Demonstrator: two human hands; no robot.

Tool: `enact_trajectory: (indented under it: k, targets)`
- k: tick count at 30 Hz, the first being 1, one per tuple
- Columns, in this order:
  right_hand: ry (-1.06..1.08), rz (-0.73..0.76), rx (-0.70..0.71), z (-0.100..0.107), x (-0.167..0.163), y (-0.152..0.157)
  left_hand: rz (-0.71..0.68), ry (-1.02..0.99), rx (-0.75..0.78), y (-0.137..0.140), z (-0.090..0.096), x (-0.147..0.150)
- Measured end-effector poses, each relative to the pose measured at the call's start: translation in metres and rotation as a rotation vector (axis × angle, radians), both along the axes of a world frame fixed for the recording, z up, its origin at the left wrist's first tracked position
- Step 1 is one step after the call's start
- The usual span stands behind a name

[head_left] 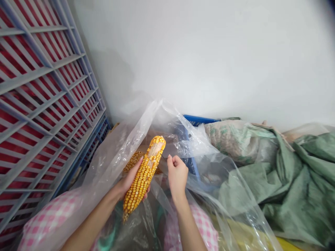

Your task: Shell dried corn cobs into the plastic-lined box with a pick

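Observation:
My left hand [132, 177] is closed round an ear of yellow corn [142, 177], which it holds tilted with the top toward the upper right. Near that top a patch of kernels is gone and the pale cob shows. Just right of the ear, apart from it, my right hand [178, 174] is closed in a pinch. A thin dark bit shows at its fingertips, too small to name. Beneath both hands spreads a large clear plastic bag [125, 150]. Loose kernels [134, 161] lie in a heap behind my left hand, partly hidden by the ear.
Grey slatted crates [52, 71] with red behind them stand at the left. A blue plastic crate [200, 119] sits behind the bag. To the right are a stuffed printed sack [232, 139] and crumpled green sheeting [295, 181]. A white wall [209, 59] closes the back.

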State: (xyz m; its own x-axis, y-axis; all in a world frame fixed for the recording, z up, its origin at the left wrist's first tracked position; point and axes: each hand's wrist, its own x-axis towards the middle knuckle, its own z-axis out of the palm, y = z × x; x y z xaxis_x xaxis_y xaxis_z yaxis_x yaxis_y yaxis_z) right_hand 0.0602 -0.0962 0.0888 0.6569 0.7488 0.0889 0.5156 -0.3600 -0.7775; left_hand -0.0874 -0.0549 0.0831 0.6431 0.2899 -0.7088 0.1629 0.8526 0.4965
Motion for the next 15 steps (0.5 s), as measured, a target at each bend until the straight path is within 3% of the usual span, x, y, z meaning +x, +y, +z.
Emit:
enact_trajectory:
  k: [8,15]
  targets:
    - [-0.072,-0.027,0.034,-0.008,-0.017,0.003,0.080,0.012,-0.014,-0.002,-0.005,0.001]
    - [-0.380,0.171,-0.094,-0.016,-0.030,0.016,0.330,0.046,0.054,-0.004,-0.013,0.004]
